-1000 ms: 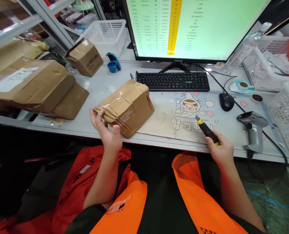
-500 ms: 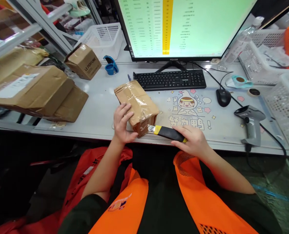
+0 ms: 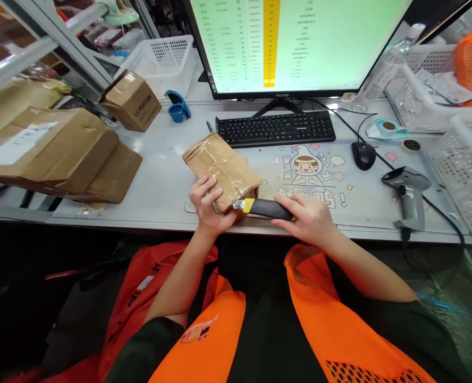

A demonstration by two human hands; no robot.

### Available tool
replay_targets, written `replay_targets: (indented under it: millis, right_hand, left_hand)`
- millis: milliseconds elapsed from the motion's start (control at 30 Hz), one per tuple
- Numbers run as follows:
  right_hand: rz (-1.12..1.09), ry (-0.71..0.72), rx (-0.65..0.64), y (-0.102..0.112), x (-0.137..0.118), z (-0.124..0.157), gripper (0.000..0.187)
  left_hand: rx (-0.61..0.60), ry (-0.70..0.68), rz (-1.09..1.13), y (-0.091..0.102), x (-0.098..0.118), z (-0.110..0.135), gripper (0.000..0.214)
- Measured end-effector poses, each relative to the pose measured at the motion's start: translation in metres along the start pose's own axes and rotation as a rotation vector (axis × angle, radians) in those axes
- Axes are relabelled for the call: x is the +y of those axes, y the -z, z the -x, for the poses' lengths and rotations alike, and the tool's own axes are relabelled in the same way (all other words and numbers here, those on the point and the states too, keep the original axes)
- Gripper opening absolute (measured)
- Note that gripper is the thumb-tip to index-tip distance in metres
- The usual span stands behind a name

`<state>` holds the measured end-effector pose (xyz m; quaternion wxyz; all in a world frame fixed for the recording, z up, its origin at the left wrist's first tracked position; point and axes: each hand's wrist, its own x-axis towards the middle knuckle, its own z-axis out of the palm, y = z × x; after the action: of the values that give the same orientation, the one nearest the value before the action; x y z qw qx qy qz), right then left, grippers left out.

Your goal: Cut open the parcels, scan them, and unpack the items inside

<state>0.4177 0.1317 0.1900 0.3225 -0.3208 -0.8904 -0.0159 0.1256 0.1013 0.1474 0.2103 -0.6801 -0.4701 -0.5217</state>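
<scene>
Brown box (image 3: 224,165) at the near edge of the desk (image 3: 160,175): should the knife (image 3: 267,208) skid on slick tape (image 3: 238,190), it could cut my left thumb close by. My left hand (image 3: 210,208) grips the box, fingers along its left side. My right hand (image 3: 305,215) is closed round the knife's handle, palm down, forearm slanting in from the right.

Monitor (image 3: 308,42): is glowing at one o'clock in view
Barcode scanner (image 3: 411,192): is resting at three o'clock
White basket (image 3: 180,74): is standing at eleven o'clock
</scene>
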Motion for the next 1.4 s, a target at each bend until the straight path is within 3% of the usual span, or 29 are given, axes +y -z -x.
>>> replay_targets:
  millis: [133,233,333,400,467,567,700,900,1100,1167,1267,1333,1400]
  right_hand:
    - [0.19,-0.417,0.139,0.024,0.059,0.024,0.053]
    - [0.165,-0.596,0.183,0.048,0.082,0.041,0.051]
    - [-0.016,-0.495,0.094,0.067,0.06,0.041,0.045]
    - [-0.092,-0.385,0.048,0.076,0.03,0.029,0.042]
    - [-0.103,-0.299,-0.003,0.082,0.003,0.01,0.04]
    - [-0.024,-0.218,-0.089,0.088,-0.019,-0.02,0.042]
    - [0.069,-0.156,-0.198,0.093,-0.024,-0.052,0.042]
    - [0.101,-0.028,-0.362,0.093,-0.038,-0.085,0.04]
    - [0.125,-0.029,-0.302,0.095,-0.065,-0.098,0.052]
    - [0.185,-0.059,-0.292,0.111,-0.051,-0.084,0.052]
    - [0.278,-0.186,-0.293,0.137,0.001,-0.04,0.051]
    - [0.322,-0.328,-0.353,0.141,0.043,-0.007,0.049]
    - [0.389,-0.529,-0.41,0.127,0.076,0.017,0.048]
  left_hand:
    - [-0.028,-0.018,0.023,0.017,0.003,-0.008,0.061]
    - [-0.248,-0.09,0.122,0.036,-0.02,-0.028,0.053]
    - [-0.42,-0.126,0.154,0.04,-0.05,-0.049,0.064]
    - [-0.424,-0.088,0.118,0.029,-0.054,-0.056,0.073]
    - [-0.331,-0.02,0.015,0.014,-0.039,-0.054,0.075]
    - [-0.162,0.076,-0.191,0.0,0.002,-0.038,0.068]
    - [-0.081,0.07,-0.306,0.004,0.043,-0.013,0.061]
    - [-0.007,0.073,-0.262,0.013,0.059,0.002,0.051]
    - [-0.047,0.145,-0.278,0.006,0.061,0.003,0.054]
    - [-0.018,0.114,-0.284,0.007,0.064,0.003,0.052]
    - [-0.026,0.101,-0.29,0.021,0.071,-0.004,0.05]
    - [-0.107,0.075,-0.251,0.037,0.073,-0.018,0.043]
    - [-0.268,0.024,-0.179,0.049,0.066,-0.044,0.03]
